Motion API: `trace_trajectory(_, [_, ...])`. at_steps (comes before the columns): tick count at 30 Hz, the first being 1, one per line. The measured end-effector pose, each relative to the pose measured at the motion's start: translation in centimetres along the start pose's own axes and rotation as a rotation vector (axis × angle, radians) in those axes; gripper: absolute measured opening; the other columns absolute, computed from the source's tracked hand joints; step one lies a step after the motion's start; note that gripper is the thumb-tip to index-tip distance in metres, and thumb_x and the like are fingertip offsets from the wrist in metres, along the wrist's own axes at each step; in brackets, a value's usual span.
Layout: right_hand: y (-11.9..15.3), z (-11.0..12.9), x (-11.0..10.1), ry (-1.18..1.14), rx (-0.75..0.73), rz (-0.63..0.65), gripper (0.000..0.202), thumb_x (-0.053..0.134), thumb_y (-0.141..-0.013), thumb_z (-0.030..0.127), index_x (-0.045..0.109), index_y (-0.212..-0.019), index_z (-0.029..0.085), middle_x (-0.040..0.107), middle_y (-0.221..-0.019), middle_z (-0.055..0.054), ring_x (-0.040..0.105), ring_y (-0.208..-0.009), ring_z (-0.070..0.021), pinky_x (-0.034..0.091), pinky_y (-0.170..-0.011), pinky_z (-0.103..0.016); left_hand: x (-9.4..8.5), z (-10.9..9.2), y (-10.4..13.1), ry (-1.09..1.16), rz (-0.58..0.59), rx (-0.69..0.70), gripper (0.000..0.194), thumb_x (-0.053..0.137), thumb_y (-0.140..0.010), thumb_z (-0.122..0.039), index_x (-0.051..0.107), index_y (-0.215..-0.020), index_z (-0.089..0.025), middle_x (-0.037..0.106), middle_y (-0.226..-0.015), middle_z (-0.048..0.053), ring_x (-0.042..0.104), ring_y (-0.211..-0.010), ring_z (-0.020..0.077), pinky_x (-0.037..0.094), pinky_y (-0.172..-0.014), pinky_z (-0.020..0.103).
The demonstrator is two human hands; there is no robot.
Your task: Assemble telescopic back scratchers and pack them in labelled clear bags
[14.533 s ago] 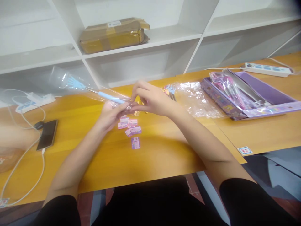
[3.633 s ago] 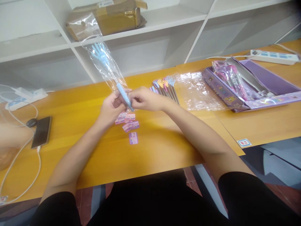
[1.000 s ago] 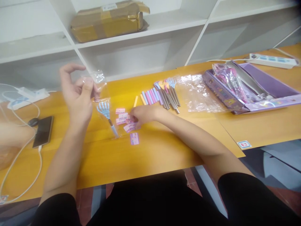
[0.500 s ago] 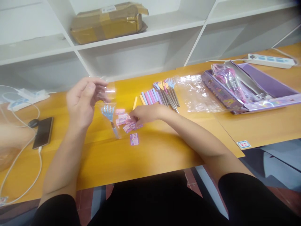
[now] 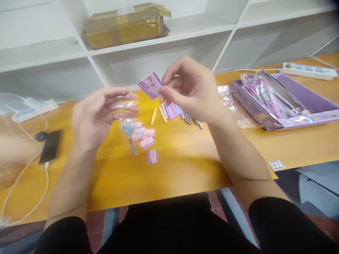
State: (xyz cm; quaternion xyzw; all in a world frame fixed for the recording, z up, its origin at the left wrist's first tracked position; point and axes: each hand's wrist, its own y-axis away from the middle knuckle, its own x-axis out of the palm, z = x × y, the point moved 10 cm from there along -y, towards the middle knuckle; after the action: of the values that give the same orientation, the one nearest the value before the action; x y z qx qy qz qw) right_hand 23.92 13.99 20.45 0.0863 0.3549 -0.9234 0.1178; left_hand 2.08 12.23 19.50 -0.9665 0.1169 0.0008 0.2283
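My right hand [image 5: 189, 90] pinches a small purple printed card [image 5: 150, 85] by its right edge, raised above the table. Facing it, my left hand [image 5: 96, 116] holds a clear plastic bag [image 5: 129, 105], its fingers apparently in or behind the film. Lower in the bag shows a blue hand-shaped back scratcher [image 5: 128, 127] with a short handle. Several similar cards [image 5: 147, 142] lie loosely by the bag, with one card [image 5: 152, 156] nearer me. Coloured tubes [image 5: 169, 111] lie in a row behind them. Metal rods [image 5: 199, 124] are partly hidden by my right hand.
A purple display box [image 5: 267, 118] with wrapped pink items stands at the right, beside crumpled clear plastic [image 5: 233, 106]. On the left lie a phone [image 5: 51, 147] with a cable and a power strip [image 5: 34, 110]. A taped carton [image 5: 124, 30] rests on the shelf.
My right hand has lifted a card from the pile and brought it up toward my left hand. The left hand stays at the bag. The view has shifted slightly.
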Motion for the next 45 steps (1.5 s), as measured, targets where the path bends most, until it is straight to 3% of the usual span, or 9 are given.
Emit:
trace_trajectory(4, [0.7, 1.3, 0.3, -0.021, 0.007, -0.091, 0.036, 0.077, -0.104, 0.054, 0.055, -0.108, 0.026, 0.068, -0.105, -0.001, 0.078, -0.092, -0.0137, 0.064, -0.073, -0.023, 0.4, -0.3, 0.4, -0.008, 0.004, -0.033, 0.031, 0.064, -0.099, -0.052, 0.090, -0.109, -0.039, 0.088, -0.114, 0.004, 0.084, -0.095, 0.0350, 0.075, -0.084, 0.059])
trace_trajectory(7, [1.4, 2.3, 1.1, -0.019, -0.002, -0.077, 0.033, 0.075, -0.105, 0.053, 0.056, -0.111, 0.027, 0.068, -0.108, -0.002, 0.078, -0.095, -0.0142, 0.065, -0.073, -0.022, 0.6, -0.6, 0.8, 0.037, 0.004, -0.047, 0.034, 0.069, -0.096, -0.056, 0.090, -0.110, -0.034, 0.087, -0.119, 0.005, 0.083, -0.108, 0.0407, 0.072, -0.096, 0.068])
trace_trajectory(11, [1.8, 3.6, 1.8, 0.097, -0.072, -0.047, 0.023, 0.072, -0.107, 0.046, 0.061, -0.109, 0.027, 0.070, -0.112, -0.004, 0.076, -0.101, -0.0160, 0.067, -0.078, -0.024, 1.6, -1.4, 1.5, 0.162, 0.100, -0.045, 0.041, 0.062, -0.105, -0.046, 0.091, -0.120, -0.021, 0.086, -0.126, 0.009, 0.081, -0.123, 0.0365, 0.066, -0.113, 0.058])
trace_trajectory(17, [2.0, 4.6, 2.2, 0.258, -0.254, -0.066, 0.009, 0.067, -0.111, 0.035, 0.067, -0.112, 0.026, 0.073, -0.112, -0.004, 0.075, -0.098, -0.0159, 0.069, -0.082, -0.029, 2.2, -1.8, 1.9, 0.248, 0.158, -0.035, 0.043, 0.052, -0.111, -0.039, 0.088, -0.126, -0.021, 0.085, -0.130, 0.004, 0.077, -0.134, 0.0336, 0.062, -0.118, 0.059])
trace_trajectory(21, [2.2, 4.6, 2.7, 0.288, -0.334, -0.045, 0.009, 0.065, -0.112, 0.032, 0.068, -0.118, 0.026, 0.074, -0.113, -0.003, 0.074, -0.092, -0.0155, 0.070, -0.081, -0.032, 2.4, -1.7, 2.1, 0.294, 0.188, -0.046, 0.045, 0.049, -0.112, -0.037, 0.087, -0.128, -0.019, 0.085, -0.129, 0.005, 0.078, -0.131, 0.0326, 0.063, -0.117, 0.059])
trace_trajectory(32, [2.5, 5.8, 3.4, 0.359, -0.356, 0.040, 0.018, 0.056, -0.114, 0.019, 0.071, -0.123, 0.023, 0.073, -0.111, -0.005, 0.071, -0.093, -0.0148, 0.068, -0.082, -0.030, 2.2, -0.6, 2.0, 0.272, 0.167, -0.104, 0.046, 0.057, -0.109, -0.047, 0.087, -0.128, -0.018, 0.083, -0.137, 0.010, 0.079, -0.129, 0.0355, 0.069, -0.105, 0.052])
trace_trajectory(39, [2.6, 5.5, 3.8, 0.407, -0.403, 0.058, 0.020, 0.052, -0.117, 0.019, 0.071, -0.123, 0.022, 0.069, -0.113, -0.005, 0.068, -0.092, -0.0141, 0.064, -0.085, -0.031, 2.4, -0.4, 2.1, 0.256, 0.202, -0.138, 0.053, 0.054, -0.110, -0.050, 0.082, -0.137, -0.014, 0.084, -0.132, 0.013, 0.079, -0.128, 0.0358, 0.067, -0.107, 0.052])
trace_trajectory(45, [2.5, 5.9, 3.7, 0.408, -0.408, 0.075, 0.026, 0.047, -0.118, 0.016, 0.071, -0.125, 0.022, 0.069, -0.111, -0.005, 0.068, -0.103, -0.0170, 0.062, -0.095, -0.035, 2.6, -0.3, 2.1, 0.255, 0.201, -0.143, 0.052, 0.054, -0.110, -0.049, 0.082, -0.137, -0.014, 0.084, -0.130, 0.013, 0.079, -0.127, 0.0348, 0.068, -0.106, 0.050])
